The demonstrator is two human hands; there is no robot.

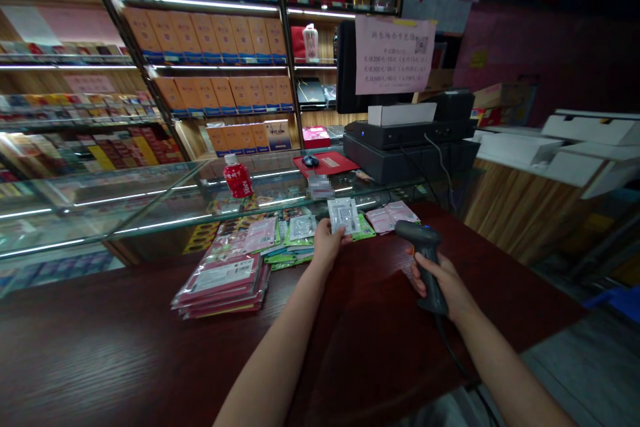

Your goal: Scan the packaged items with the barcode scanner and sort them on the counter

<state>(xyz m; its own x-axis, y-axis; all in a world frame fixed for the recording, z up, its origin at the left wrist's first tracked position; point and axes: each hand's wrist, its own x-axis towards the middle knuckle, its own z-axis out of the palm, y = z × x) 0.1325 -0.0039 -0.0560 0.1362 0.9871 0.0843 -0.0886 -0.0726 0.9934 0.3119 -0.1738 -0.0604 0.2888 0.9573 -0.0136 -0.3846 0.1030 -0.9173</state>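
My right hand (pixel 445 287) is wrapped round the handle of a dark barcode scanner (pixel 426 260), its head tilted toward the left and its cable trailing down. In my left hand (pixel 330 243) is a small clear-and-white plastic packet (pixel 343 215), pinched at its lower edge. Green packets (pixel 290 255) and pink packets (pixel 261 235) lie in a heap left of that hand. Nearer me is a stack of flat red packages (pixel 225 285) in clear wrap, the top one with a white barcode label. More pale pink packets (pixel 391 216) rest between my hands, farther back.
Behind the dark wooden table (pixel 100 347) runs a glass counter (pixel 170 197) holding a red-labelled bottle (pixel 237 177). A mouse (pixel 311 161) sits on a red pad (pixel 333 163). The monitor (pixel 346 67) and black cash drawer (pixel 400 157) stand at the back right. White boxes (pixel 590 130) are at far right.
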